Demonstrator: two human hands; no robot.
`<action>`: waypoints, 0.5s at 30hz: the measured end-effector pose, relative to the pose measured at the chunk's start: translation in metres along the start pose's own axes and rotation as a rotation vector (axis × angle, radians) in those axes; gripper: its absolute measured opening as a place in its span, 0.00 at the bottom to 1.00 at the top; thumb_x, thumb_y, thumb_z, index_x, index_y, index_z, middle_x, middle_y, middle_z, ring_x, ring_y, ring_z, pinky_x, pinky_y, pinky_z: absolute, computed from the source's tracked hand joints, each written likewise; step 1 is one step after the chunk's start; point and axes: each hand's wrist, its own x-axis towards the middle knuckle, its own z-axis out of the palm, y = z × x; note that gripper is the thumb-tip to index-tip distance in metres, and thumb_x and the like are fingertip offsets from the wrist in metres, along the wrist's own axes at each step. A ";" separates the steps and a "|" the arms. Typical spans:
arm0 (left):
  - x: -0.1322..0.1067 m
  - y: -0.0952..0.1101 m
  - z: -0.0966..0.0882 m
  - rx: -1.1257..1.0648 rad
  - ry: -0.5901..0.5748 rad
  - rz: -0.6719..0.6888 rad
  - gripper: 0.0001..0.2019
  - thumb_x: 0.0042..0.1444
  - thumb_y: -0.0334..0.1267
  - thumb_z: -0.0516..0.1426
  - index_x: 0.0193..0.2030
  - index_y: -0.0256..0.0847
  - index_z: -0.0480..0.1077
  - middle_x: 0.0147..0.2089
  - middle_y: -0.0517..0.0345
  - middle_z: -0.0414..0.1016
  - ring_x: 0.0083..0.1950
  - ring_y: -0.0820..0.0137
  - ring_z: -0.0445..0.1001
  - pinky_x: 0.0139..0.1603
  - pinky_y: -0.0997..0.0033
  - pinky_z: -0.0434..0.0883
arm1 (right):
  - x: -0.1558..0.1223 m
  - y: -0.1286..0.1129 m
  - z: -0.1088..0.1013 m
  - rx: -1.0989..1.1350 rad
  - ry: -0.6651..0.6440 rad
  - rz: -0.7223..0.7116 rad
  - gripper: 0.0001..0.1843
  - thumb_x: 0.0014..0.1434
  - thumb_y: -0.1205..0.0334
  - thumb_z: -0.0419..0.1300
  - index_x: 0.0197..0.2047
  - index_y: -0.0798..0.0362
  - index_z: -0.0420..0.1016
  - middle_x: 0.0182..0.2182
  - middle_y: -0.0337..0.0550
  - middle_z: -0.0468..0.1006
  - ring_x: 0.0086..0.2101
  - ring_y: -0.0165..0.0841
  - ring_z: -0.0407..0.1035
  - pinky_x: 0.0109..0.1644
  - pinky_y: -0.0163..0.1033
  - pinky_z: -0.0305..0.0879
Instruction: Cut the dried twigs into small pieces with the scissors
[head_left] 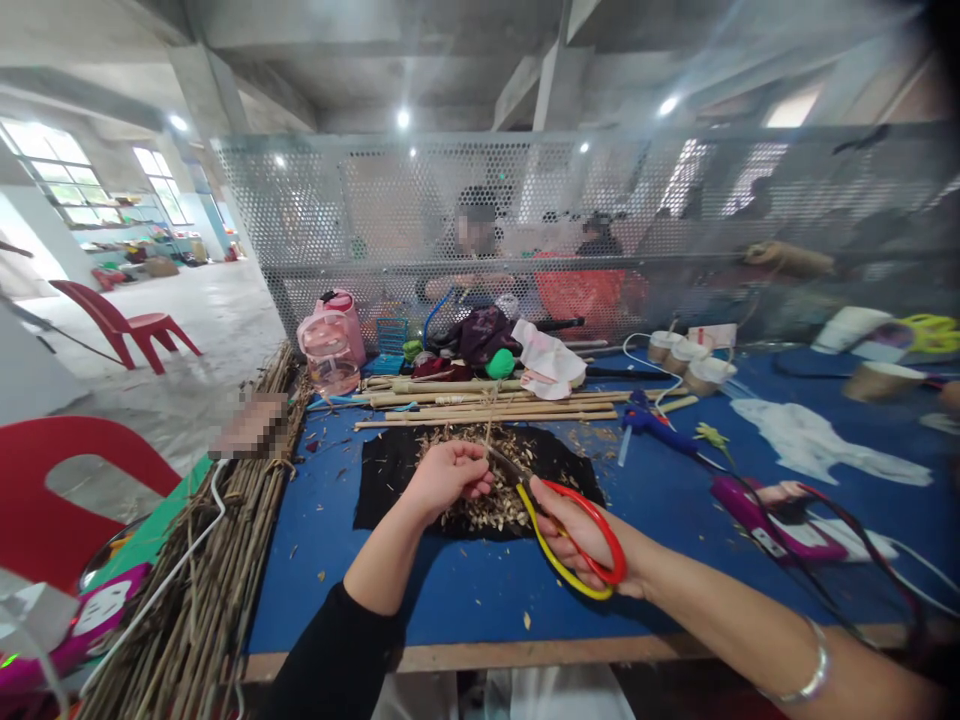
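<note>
My left hand (448, 478) is closed in a pinch on a thin pale twig (490, 428) that stands up above its fingertips. Scissors (616, 553) with one red and one yellow handle are in my right hand (574, 530), whose fingers wrap round the grips. Their dark blades point up and left, close beside the twig at my left fingertips; whether they touch it I cannot tell. Below both hands lies a black cloth (379, 490), strewn with small pale plant clippings (480, 522).
Long sticks (420, 413) lie behind the cloth. A bundle of thin branches (217, 560) flanks the blue table (315, 590) on the left. To the right are a blue glue gun (649, 420), a purple power strip (742, 515) and paper cups (705, 375). A perforated screen (420, 190) stands behind.
</note>
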 end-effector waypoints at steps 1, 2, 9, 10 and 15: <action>-0.001 0.001 -0.001 -0.038 -0.010 0.002 0.10 0.49 0.34 0.60 0.37 0.35 0.65 0.25 0.57 0.74 0.22 0.79 0.71 0.23 0.81 0.65 | 0.001 -0.001 -0.001 0.001 0.020 -0.034 0.27 0.52 0.35 0.50 0.21 0.52 0.55 0.10 0.27 0.53 0.08 0.18 0.43 0.07 0.23 0.40; -0.001 0.001 -0.002 -0.066 -0.020 0.010 0.12 0.48 0.35 0.60 0.38 0.35 0.65 0.27 0.56 0.75 0.24 0.78 0.72 0.24 0.81 0.65 | 0.003 -0.003 -0.002 -0.010 0.045 -0.077 0.26 0.51 0.37 0.52 0.21 0.52 0.55 0.10 0.27 0.54 0.08 0.18 0.44 0.07 0.23 0.41; 0.002 -0.012 0.004 -0.118 -0.258 0.005 0.19 0.41 0.44 0.64 0.35 0.36 0.63 0.30 0.55 0.75 0.29 0.73 0.75 0.26 0.79 0.65 | 0.039 -0.050 0.002 0.102 0.219 -0.619 0.18 0.41 0.55 0.66 0.23 0.54 0.60 0.21 0.37 0.74 0.14 0.20 0.58 0.12 0.25 0.48; 0.003 -0.014 0.006 -0.115 -0.276 -0.001 0.20 0.40 0.45 0.64 0.35 0.36 0.63 0.29 0.55 0.75 0.28 0.73 0.75 0.26 0.79 0.65 | 0.043 -0.059 0.004 0.151 0.213 -0.662 0.18 0.40 0.57 0.66 0.23 0.54 0.59 0.23 0.38 0.75 0.15 0.20 0.58 0.13 0.25 0.48; 0.001 -0.013 0.012 -0.019 -0.241 0.026 0.20 0.39 0.47 0.63 0.31 0.36 0.63 0.27 0.55 0.74 0.27 0.73 0.73 0.26 0.77 0.64 | 0.057 -0.079 0.016 0.269 0.172 -0.718 0.21 0.34 0.61 0.67 0.23 0.52 0.55 0.20 0.36 0.74 0.14 0.20 0.57 0.14 0.25 0.47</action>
